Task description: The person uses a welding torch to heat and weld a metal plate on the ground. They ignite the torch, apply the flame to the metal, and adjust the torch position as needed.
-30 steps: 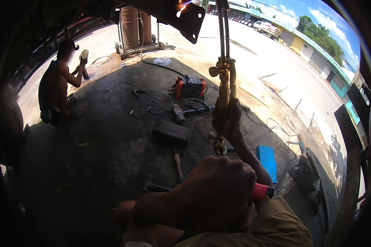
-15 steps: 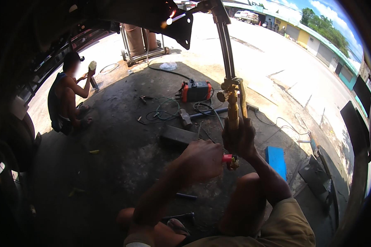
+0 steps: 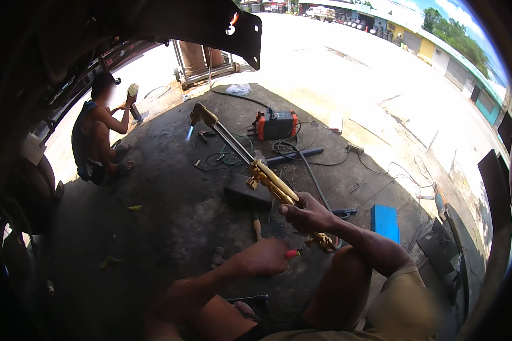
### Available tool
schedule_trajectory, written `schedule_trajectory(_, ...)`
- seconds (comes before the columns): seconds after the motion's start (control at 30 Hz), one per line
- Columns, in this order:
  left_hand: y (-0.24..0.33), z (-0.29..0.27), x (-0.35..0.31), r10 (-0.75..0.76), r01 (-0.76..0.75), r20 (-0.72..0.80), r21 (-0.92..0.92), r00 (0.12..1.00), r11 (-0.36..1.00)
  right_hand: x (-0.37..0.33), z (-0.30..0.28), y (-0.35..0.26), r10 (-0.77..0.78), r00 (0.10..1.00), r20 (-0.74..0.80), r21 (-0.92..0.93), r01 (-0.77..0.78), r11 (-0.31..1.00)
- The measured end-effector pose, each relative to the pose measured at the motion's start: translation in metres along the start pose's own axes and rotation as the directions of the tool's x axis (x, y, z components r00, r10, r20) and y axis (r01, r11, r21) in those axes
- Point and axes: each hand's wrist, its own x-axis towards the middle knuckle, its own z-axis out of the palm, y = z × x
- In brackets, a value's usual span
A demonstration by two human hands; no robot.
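Observation:
My right hand (image 3: 310, 215) is closed around the brass body of a cutting torch (image 3: 273, 181). The torch slants up and to the left, and a short blue flame (image 3: 189, 133) burns at its bent head, pointing down. My left hand (image 3: 263, 257) is closed, lower and just left of the torch's valve end. From it sticks a small red cylinder (image 3: 293, 253) with a metal end; its rest is hidden in my fist. Above hangs a dark steel bracket (image 3: 246, 40) with holes, and a glowing orange spot shows on its edge.
Across the ground lie a black-and-orange welding machine (image 3: 276, 124), tangled cables, a dark block (image 3: 248, 192), a wooden handle (image 3: 257, 228) and a blue box (image 3: 385, 223). Gas cylinders (image 3: 194, 57) stand on a cart behind. At left another person (image 3: 99, 128) squats, holding something upright.
The torch has come down and away from the bracket, tilting from upright to leftward. My left hand has dropped a little, down and left, with the red cylinder.

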Motion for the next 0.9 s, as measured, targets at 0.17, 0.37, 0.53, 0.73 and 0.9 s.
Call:
schedule_trajectory(0.17, -0.031, 0.047, 0.014, -0.025, 0.016, -0.159, -0.059, 0.987, 0.998, 0.026, 0.016, 0.008, 0.15, 0.988, 0.022, -0.063, -0.149, 0.987)
schedule_trajectory(0.37, -0.054, 0.067, 0.035, -0.095, 0.035, -0.352, -0.174, 0.931, 0.984, 0.038, 0.028, 0.005, 0.092, 0.996, 0.012, -0.181, -0.088, 0.98)
schedule_trajectory(0.53, -0.053, 0.07, 0.04, -0.09, -0.071, -0.477, -0.309, 0.874, 0.949, 0.03, 0.029, -0.003, 0.03, 0.999, 0.011, -0.172, -0.028, 0.985)
schedule_trajectory(0.73, -0.029, 0.052, 0.04, -0.076, -0.164, -0.317, -0.661, 0.945, 0.732, 0.01, 0.019, -0.007, -0.088, 0.993, -0.077, -0.161, 0.075, 0.984)
schedule_trajectory(0.9, -0.026, 0.082, 0.06, -0.195, -0.22, -0.222, -0.975, 0.955, 0.032, -0.001, 0.012, -0.008, -0.225, 0.961, -0.161, -0.11, 0.209, 0.972)
